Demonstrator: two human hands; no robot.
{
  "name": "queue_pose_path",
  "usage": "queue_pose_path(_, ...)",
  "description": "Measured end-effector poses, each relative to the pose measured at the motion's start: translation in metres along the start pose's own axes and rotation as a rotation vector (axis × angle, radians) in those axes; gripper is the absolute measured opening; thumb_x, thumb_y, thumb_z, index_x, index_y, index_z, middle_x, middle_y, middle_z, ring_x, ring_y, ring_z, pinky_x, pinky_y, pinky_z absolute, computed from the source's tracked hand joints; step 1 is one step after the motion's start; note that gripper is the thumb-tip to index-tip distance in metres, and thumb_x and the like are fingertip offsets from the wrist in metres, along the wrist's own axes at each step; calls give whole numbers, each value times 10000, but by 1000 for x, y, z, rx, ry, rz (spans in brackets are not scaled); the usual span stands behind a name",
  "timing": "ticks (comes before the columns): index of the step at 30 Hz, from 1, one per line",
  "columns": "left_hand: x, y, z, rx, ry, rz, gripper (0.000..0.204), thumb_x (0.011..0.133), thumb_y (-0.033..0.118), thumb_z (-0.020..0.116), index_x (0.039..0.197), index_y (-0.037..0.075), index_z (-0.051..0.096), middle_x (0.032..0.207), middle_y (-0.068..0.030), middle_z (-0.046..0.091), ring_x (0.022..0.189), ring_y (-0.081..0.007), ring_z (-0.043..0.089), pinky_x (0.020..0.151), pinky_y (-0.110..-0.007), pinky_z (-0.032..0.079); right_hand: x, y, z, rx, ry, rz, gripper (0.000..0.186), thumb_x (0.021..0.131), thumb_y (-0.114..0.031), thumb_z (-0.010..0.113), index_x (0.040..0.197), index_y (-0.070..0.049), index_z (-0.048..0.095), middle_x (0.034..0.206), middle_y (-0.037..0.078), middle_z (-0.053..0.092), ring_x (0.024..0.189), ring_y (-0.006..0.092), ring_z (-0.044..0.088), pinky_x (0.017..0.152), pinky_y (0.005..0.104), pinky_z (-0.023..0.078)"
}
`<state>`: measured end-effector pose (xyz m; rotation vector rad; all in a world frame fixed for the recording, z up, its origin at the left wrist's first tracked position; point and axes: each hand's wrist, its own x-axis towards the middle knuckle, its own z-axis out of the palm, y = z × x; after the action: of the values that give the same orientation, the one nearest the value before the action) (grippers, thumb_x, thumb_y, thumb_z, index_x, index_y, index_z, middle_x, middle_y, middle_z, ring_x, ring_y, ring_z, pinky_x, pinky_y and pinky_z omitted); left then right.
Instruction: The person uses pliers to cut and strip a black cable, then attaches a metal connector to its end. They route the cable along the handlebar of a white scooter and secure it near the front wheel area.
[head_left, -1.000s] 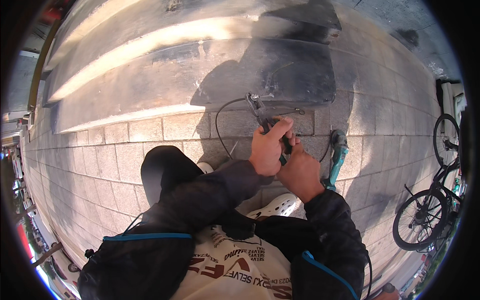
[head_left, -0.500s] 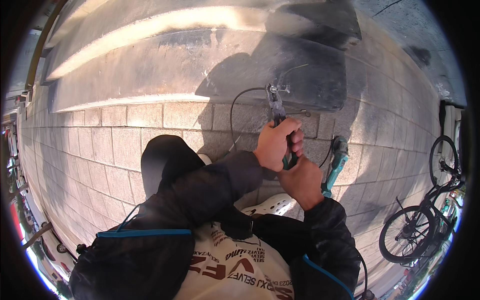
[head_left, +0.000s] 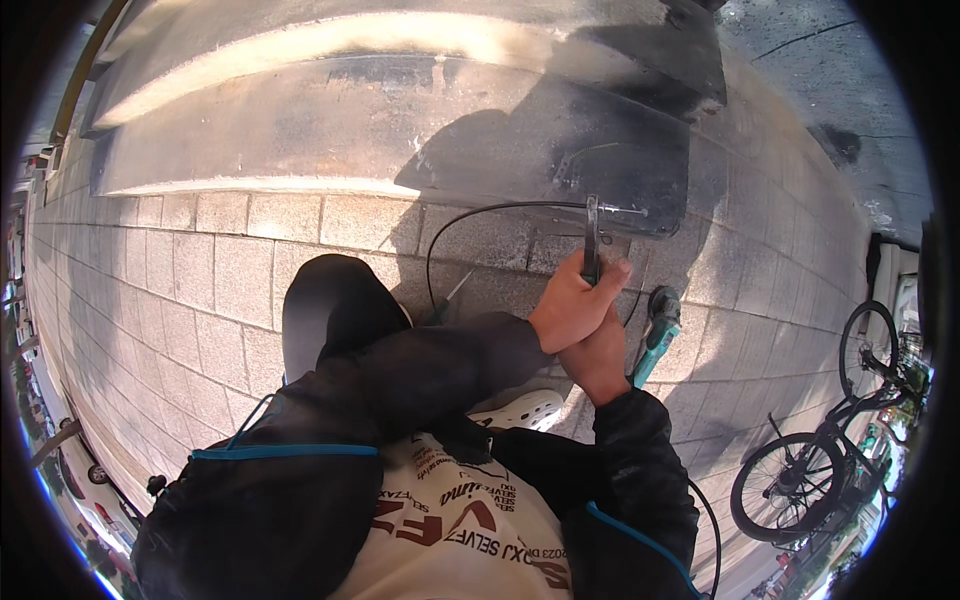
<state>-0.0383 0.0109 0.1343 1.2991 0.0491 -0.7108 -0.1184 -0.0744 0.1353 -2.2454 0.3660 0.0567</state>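
While the left hand (head_left: 576, 306) is curled around the pliers (head_left: 592, 240), the right hand (head_left: 598, 360) sits against it from the near side; its fingers are hidden from where I stand, and I cannot tell what they pinch. The pliers extend beyond the hands, in front of the grey step (head_left: 300, 135), and present a narrow, dark metal profile with a paler head; the handles are concealed. A black cable (head_left: 431, 252) arcs in from the left and meets the head. A thin, silvery piece (head_left: 628, 210) projects on the head's right side. A teal power tool (head_left: 655, 345) lies on the paving (head_left: 245, 275), right of the hands.
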Motion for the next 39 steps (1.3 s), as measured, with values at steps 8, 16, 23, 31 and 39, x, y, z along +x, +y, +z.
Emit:
queue_pose_path(8,-21,118,-63,862,122,1034,286,1068,270,575,1114,1,661,956,-124,699,802,-315,661,728,-456,521,-5,2,-57,194,5,103,307,1009,-133,616,1279,10,584,885,132,676,785,198,658,718,354,519)
queue_pose_path(16,2,119,-82,50,-532,-259,366,1126,285,521,1303,-17,631,794,-62,684,583,-111,615,581,-268,511,-10,-15,-69,177,-203,52,267,1017,-113,589,1259,-6,625,942,120,670,857,193,633,812,354,514)
queue_pose_path(23,-16,88,-75,703,-236,377,375,1041,172,598,1401,67,609,943,-146,744,786,-315,731,698,-395,579,-20,-42,-101,354,-434,319,286,1040,-139,600,1292,-6,629,1070,76,671,975,151,599,909,319,487)
queue_pose_path(31,-26,86,-76,1004,-175,535,385,934,130,655,1318,115,632,978,-154,730,810,-382,717,659,-457,585,-37,-59,-102,395,-439,486,255,1049,-116,588,1258,30,614,1044,74,684,971,157,640,888,322,510)
queue_pose_path(39,-24,83,-81,994,-167,612,396,929,131,661,1322,98,620,931,-133,723,741,-366,712,594,-443,568,-36,-46,-82,176,-248,282,174,1036,-165,625,1110,-8,635,832,38,624,768,147,573,713,333,488)
